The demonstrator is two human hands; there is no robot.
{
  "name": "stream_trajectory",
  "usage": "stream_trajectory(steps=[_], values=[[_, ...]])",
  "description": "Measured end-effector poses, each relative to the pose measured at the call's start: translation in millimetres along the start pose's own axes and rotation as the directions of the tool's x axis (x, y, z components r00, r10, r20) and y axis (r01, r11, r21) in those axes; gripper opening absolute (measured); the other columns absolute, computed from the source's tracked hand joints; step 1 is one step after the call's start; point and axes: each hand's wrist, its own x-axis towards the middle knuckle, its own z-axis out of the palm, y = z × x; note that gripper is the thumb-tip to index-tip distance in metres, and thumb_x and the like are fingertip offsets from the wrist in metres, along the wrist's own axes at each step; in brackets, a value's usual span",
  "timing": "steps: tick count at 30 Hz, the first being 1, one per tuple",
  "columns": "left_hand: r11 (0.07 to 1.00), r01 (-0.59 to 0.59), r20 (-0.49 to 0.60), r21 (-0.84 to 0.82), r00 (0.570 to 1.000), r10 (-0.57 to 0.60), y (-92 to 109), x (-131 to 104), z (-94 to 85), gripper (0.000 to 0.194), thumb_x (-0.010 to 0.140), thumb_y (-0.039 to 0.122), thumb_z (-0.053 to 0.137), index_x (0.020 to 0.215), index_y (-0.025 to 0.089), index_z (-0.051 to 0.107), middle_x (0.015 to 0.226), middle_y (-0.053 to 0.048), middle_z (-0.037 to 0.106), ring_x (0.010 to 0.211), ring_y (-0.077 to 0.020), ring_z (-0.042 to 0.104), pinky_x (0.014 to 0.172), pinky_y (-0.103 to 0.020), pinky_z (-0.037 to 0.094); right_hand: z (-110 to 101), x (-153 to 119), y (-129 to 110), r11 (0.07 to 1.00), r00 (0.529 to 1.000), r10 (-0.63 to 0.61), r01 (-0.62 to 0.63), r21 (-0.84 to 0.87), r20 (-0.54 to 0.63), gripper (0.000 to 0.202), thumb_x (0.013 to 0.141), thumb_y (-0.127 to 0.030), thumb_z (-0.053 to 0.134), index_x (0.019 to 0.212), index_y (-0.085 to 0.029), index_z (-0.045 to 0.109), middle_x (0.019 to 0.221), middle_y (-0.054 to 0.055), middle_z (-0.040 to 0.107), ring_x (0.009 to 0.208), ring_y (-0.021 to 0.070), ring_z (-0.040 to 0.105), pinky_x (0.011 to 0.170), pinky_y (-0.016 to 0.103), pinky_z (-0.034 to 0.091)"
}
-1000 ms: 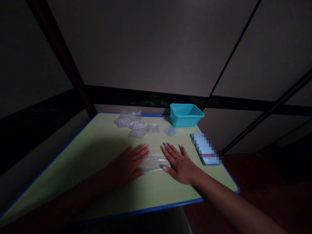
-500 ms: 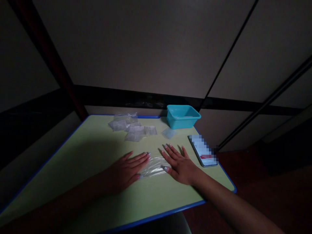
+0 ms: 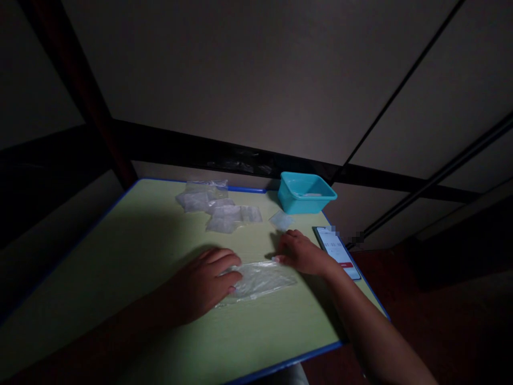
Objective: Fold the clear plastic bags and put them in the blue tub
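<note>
A clear plastic bag (image 3: pixel 262 280) lies crinkled on the pale green table in front of me. At its left end is my left hand (image 3: pixel 204 283), fingers bent and closed around the edge, with the thumb on the film. My right hand (image 3: pixel 302 253) hovers by the bag's far right corner, its fingers curled in and the thumb tip close to the bag's top edge. Whatever those right fingers hold is hidden.
Several thin translucent packets (image 3: pixel 220 208) lie overlapping towards the back. A small bluish sachet (image 3: pixel 281 220) rests before the turquoise bin (image 3: pixel 306 203). Along the right edge is a phone (image 3: pixel 336 250) with its screen lit. Cabinet panels (image 3: pixel 240 80) rise behind the table (image 3: pixel 152 256).
Both hands lay flat with fingers stretched over the bag; now their fingers are curled. The right hand has shifted slightly up and lifted off, uncovering the bag's right end.
</note>
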Motion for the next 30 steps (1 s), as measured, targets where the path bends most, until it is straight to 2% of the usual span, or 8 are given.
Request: stream_trajectory(steps=[3,7,10,17,23,30], values=[[1.0,-0.021,-0.006,-0.011,1.0,0.021,-0.8,1.8,2.2,0.009,0.083,0.019,0.06,0.09,0.023,0.063,0.103,-0.003,0.062,0.098,-0.0213,0.052,0.087,-0.035,0.038,2.1,1.9,-0.9,0.999,0.999,-0.028,0.027,0.027,0.027,0.029,0.08,-0.041,0.068,0.091,-0.016,0.058,0.096,0.009,0.055,0.093,0.0229,0.05,0.078,0.033,0.041],[0.996,-0.075,0.046,-0.048,0.996,0.078,-0.5,3.2,7.3,0.012,0.08,0.025,0.067,0.091,0.023,0.061,0.105,-0.002,0.061,0.098,-0.0217,0.051,0.089,-0.036,0.036,7.1,-0.4,3.4,0.997,0.999,-0.051,0.051,0.065,-0.003,0.025,0.077,-0.035,0.072,0.086,-0.017,0.057,0.091,0.006,0.055,0.09,0.0214,0.049,0.076,0.031,0.04],[0.994,-0.074,0.074,-0.075,0.994,0.079,-0.2,3.0,10.0,0.011,0.081,0.026,0.068,0.088,0.023,0.06,0.102,-0.001,0.061,0.097,-0.0211,0.051,0.09,-0.037,0.035,9.7,-0.7,6.6,0.995,0.998,-0.058,0.059,0.083,-0.011,0.022,0.076,-0.031,0.074,0.082,-0.018,0.057,0.088,0.005,0.055,0.089,0.0208,0.048,0.075,0.03,0.039],[0.994,-0.068,0.141,-0.09,0.987,0.08,0.9,4.4,9.1,0.013,0.081,0.022,0.068,0.091,0.023,0.059,0.099,0.0,0.061,0.093,-0.0204,0.051,0.087,-0.036,0.035,14.5,0.4,9.2,0.994,0.996,-0.086,0.085,0.073,0.001,0.019,0.079,-0.034,0.071,0.082,-0.018,0.059,0.086,0.005,0.056,0.091,0.0217,0.047,0.079,0.032,0.037],[0.994,-0.071,0.122,-0.08,0.989,0.08,0.5,3.4,10.6,0.01,0.083,0.024,0.066,0.09,0.023,0.06,0.098,0.0,0.061,0.094,-0.0198,0.051,0.088,-0.035,0.035,11.8,-2.8,7.8,0.993,0.994,-0.101,0.099,0.064,0.036,0.014,0.085,-0.031,0.063,0.082,-0.018,0.059,0.087,0.006,0.056,0.091,0.0219,0.046,0.08,0.034,0.037],[0.994,-0.088,0.152,-0.063,0.984,0.097,-1.1,3.3,9.9,0.012,0.083,0.024,0.066,0.092,0.023,0.06,0.1,0.0,0.061,0.096,-0.02,0.051,0.088,-0.035,0.036,9.3,-5.8,5.3,0.994,0.994,-0.103,0.102,0.037,0.034,0.015,0.086,-0.031,0.06,0.082,-0.017,0.058,0.086,0.007,0.056,0.089,0.0215,0.047,0.079,0.034,0.038]])
